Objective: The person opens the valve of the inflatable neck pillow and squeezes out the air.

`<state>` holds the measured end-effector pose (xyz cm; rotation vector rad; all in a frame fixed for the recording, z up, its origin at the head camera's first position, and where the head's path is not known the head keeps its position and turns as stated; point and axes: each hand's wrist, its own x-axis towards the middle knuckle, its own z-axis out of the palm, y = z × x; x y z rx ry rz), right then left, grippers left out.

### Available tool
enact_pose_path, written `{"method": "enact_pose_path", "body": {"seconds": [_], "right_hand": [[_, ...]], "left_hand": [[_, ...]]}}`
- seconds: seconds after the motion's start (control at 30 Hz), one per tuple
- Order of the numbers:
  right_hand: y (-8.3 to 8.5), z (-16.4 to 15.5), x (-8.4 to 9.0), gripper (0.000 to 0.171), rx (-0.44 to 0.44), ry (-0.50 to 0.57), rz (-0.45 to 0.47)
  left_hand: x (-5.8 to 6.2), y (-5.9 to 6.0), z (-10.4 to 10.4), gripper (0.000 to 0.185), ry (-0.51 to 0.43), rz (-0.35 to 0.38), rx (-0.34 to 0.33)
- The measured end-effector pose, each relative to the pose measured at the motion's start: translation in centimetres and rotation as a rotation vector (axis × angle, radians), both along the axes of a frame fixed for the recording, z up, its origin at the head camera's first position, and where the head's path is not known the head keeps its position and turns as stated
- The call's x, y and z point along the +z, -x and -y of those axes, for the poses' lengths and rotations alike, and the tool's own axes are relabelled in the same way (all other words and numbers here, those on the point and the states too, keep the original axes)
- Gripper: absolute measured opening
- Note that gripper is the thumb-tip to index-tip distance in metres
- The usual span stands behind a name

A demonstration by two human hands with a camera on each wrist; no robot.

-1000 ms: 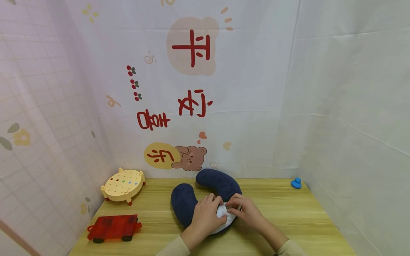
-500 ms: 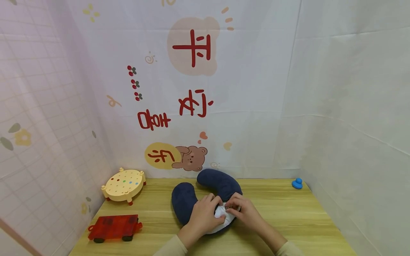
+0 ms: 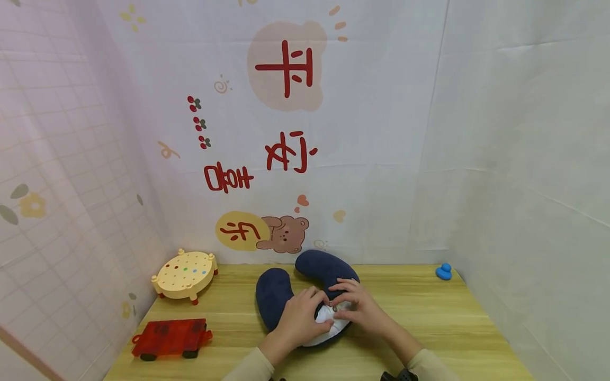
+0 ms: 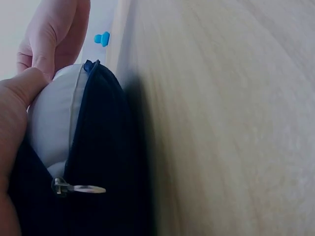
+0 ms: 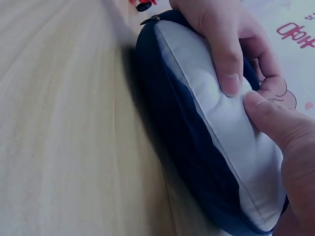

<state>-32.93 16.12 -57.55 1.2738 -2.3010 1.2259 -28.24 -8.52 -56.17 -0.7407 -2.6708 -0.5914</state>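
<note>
A: Right hand has shifted since a second ago: its fingers now reach farther over the navy neck pillow, spread across the far arm instead of bunched at the opening. Left hand is almost unchanged.

B: Grip state?

A: Both hands hold the pillow. Left hand pinches the white inner cushion where it bulges from the open cover; right thumb and fingers press the same white bulge from the other side. Zipper pull hangs free on the dark cover.

B: Pillow location?

A: Flat on the wooden counter, centre, near edge, its arms pointing to the far wall.

B: Surroundings?

A: Red toy cart near left, yellow round toy table far left, small blue object far right.
</note>
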Motion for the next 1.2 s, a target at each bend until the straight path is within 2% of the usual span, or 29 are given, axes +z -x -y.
{"method": "enact_pose_path", "body": {"seconds": [0.23, 0.6, 1.2], "right_hand": [[0.0, 0.1, -0.7, 0.023, -0.031, 0.050, 0.071], [-0.1, 0.0, -1.5, 0.022, -0.049, 0.062, 0.094], [-0.4, 0.0, -1.1, 0.023, -0.046, 0.064, 0.138]], "left_hand": [[0.0, 0.0, 0.0, 0.034, 0.007, -0.015, -0.002], [-0.1, -0.3, -0.2, 0.034, -0.002, -0.025, -0.007], [-0.3, -0.4, -0.2, 0.034, 0.004, -0.021, 0.004]]}}
